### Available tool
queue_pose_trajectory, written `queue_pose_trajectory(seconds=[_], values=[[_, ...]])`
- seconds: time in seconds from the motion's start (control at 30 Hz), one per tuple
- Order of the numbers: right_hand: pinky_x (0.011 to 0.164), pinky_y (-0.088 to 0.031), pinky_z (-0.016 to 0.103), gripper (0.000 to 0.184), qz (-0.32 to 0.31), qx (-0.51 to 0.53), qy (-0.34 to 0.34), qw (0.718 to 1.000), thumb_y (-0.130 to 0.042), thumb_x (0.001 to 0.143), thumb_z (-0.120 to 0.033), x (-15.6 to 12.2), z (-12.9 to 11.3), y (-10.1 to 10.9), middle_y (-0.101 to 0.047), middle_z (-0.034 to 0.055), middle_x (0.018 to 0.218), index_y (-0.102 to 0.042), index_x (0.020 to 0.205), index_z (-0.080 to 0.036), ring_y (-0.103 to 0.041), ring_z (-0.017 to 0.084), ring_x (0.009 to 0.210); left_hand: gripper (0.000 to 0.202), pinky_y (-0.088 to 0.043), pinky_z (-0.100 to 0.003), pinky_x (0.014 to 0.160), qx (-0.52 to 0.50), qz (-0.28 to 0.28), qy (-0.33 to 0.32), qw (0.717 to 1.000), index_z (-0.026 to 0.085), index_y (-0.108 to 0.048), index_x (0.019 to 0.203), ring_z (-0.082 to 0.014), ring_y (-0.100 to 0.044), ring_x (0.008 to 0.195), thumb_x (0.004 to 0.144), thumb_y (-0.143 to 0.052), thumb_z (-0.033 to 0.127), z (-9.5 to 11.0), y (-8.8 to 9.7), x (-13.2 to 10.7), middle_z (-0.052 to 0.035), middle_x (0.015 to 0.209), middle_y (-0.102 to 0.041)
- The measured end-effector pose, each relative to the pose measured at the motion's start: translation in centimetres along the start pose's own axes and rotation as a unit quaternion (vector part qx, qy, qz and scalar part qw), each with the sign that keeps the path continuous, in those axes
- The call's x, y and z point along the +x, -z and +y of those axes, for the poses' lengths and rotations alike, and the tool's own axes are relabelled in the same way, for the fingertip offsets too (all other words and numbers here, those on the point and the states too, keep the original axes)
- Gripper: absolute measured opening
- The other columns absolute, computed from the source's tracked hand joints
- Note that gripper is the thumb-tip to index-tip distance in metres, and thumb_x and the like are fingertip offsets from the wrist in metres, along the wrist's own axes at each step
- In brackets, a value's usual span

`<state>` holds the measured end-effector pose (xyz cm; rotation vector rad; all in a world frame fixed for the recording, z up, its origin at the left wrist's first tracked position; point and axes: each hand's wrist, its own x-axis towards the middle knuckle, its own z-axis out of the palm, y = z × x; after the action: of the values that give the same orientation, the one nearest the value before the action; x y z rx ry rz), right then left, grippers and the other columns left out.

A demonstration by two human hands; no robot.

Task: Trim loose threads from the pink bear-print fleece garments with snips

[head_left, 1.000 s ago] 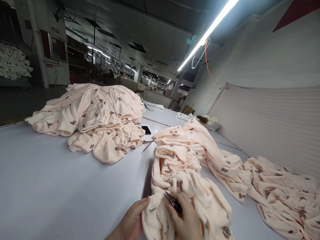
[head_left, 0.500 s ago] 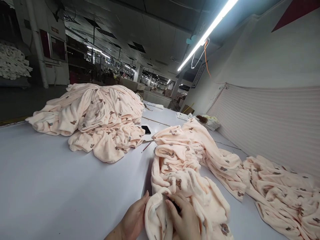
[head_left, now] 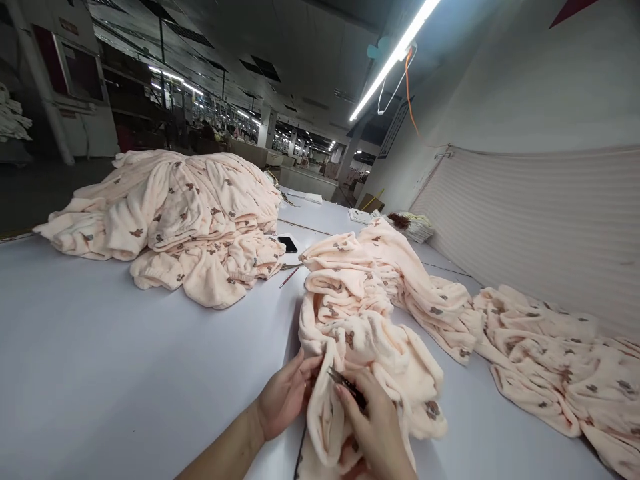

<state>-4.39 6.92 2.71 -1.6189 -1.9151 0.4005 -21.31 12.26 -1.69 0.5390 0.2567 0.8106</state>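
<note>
A peach fleece garment (head_left: 373, 337) printed with small brown bears lies bunched on the white table (head_left: 125, 373) in front of me. My left hand (head_left: 285, 393) grips its near edge, fingers curled into the cloth. My right hand (head_left: 373, 427) is closed on small dark thread snips (head_left: 347, 387), whose blades point left toward the fabric fold between both hands.
A big heap of the same peach garments (head_left: 175, 213) sits at the back left. More of them trail along the right (head_left: 545, 360) beside a ribbed wall panel. A black phone (head_left: 287, 244) and a thin red stick (head_left: 289, 277) lie between the heaps.
The view has tipped down, so both hands and my left forearm show more. The snips, hidden in the cloth half a second ago, are visible again at the fold.
</note>
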Motion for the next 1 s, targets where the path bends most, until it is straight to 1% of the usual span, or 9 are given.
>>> queue_pose_trajectory(seconds=[0.13,0.27,0.43,0.57,0.63,0.7,0.77,0.87,1.0], values=[[0.064,-0.047,0.022,0.026,-0.099,-0.014,-0.011,0.995,-0.067,0.068,-0.028,-4.0,2.2,-1.8,-0.067,-0.0023,0.082,-0.064,0.095,-0.027,-0.064,0.018,0.073,0.054,-0.040,-0.031,0.086,0.015,0.034,0.023,0.999,0.013,-0.061,0.117,-0.0207,-0.058,0.094,0.089,-0.039,0.054,-0.8,0.3,2.3,-0.0107,0.105,-0.065],[0.057,-0.044,0.019,0.018,-0.134,-0.044,0.016,0.990,-0.057,0.063,-0.008,-6.3,3.5,-3.9,-0.065,-0.0020,0.080,-0.063,0.070,-0.024,-0.062,0.014,0.063,0.052,-0.043,-0.030,0.083,0.033,0.045,0.023,0.998,0.014,-0.061,0.113,-0.0196,-0.059,0.091,0.089,-0.040,0.054,-1.3,0.6,3.5,-0.0112,0.103,-0.063],[0.070,-0.049,0.025,0.020,-0.001,0.117,-0.031,0.993,-0.048,0.087,-0.030,-4.4,3.6,-3.4,-0.062,0.0014,0.075,-0.060,0.075,-0.021,-0.060,0.017,0.075,0.034,-0.044,-0.029,0.084,0.131,0.131,-0.041,0.982,0.017,-0.062,0.107,-0.0187,-0.057,0.093,0.086,-0.053,0.042,-1.8,1.0,-0.1,-0.0065,0.098,-0.063],[0.092,-0.046,0.034,0.031,0.114,0.219,-0.113,0.962,-0.051,0.086,-0.040,-3.1,3.7,-4.1,-0.065,0.0101,0.110,-0.063,0.104,-0.018,-0.056,0.025,0.109,0.022,-0.041,-0.022,0.056,0.249,0.236,-0.098,0.934,0.021,-0.058,0.079,-0.0132,-0.052,0.059,0.076,-0.066,0.041,-5.8,1.8,-3.2,0.0037,0.064,-0.056],[0.094,-0.045,0.034,0.037,0.154,0.226,-0.138,0.952,-0.054,0.084,-0.043,-3.1,3.5,-4.3,-0.062,0.0115,0.118,-0.060,0.111,-0.018,-0.051,0.025,0.117,0.031,-0.046,-0.027,0.059,0.384,0.194,-0.068,0.900,0.020,-0.060,0.089,-0.0180,-0.059,0.064,0.070,-0.072,0.041,-8.2,1.9,-3.2,-0.0018,0.073,-0.065],[0.086,-0.049,0.030,0.032,0.151,0.218,-0.119,0.957,-0.054,0.084,-0.045,-3.2,3.3,-3.7,-0.065,0.0089,0.103,-0.062,0.100,-0.019,-0.058,0.023,0.102,0.041,-0.048,-0.032,0.082,0.428,0.171,-0.079,0.884,0.019,-0.060,0.105,-0.0260,-0.063,0.094,0.069,-0.070,0.036,-9.6,1.6,-2.5,-0.0103,0.103,-0.068],[0.069,-0.051,0.024,0.027,0.121,0.201,-0.068,0.970,-0.049,0.087,-0.045,-3.6,3.2,-2.4,-0.063,0.0031,0.079,-0.061,0.084,-0.021,-0.061,0.017,0.076,0.035,-0.042,-0.034,0.094,0.416,0.197,-0.119,0.880,0.018,-0.061,0.107,-0.0271,-0.057,0.108,0.076,-0.060,0.033,-9.5,1.0,-1.8,-0.0110,0.114,-0.066],[0.058,-0.048,0.022,0.028,0.090,0.102,0.006,0.991,-0.047,0.087,-0.044,-4.4,3.8,0.0,-0.056,-0.0003,0.064,-0.057,0.072,-0.023,-0.057,0.016,0.061,0.021,-0.046,-0.030,0.084,0.409,0.216,-0.177,0.869,0.019,-0.063,0.093,-0.0230,-0.061,0.092,0.082,-0.052,0.032,-7.7,-0.2,-1.6,-0.0066,0.096,-0.069],[0.080,-0.049,0.028,0.019,0.082,0.008,0.039,0.996,-0.059,0.078,-0.043,-5.0,4.3,1.4,-0.061,0.0008,0.069,-0.063,0.072,-0.025,-0.063,0.023,0.089,0.015,-0.046,-0.024,0.072,0.400,0.199,-0.206,0.871,0.020,-0.063,0.086,-0.0185,-0.058,0.078,0.079,-0.057,0.032,-6.5,-0.5,-2.2,-0.0022,0.082,-0.066]])
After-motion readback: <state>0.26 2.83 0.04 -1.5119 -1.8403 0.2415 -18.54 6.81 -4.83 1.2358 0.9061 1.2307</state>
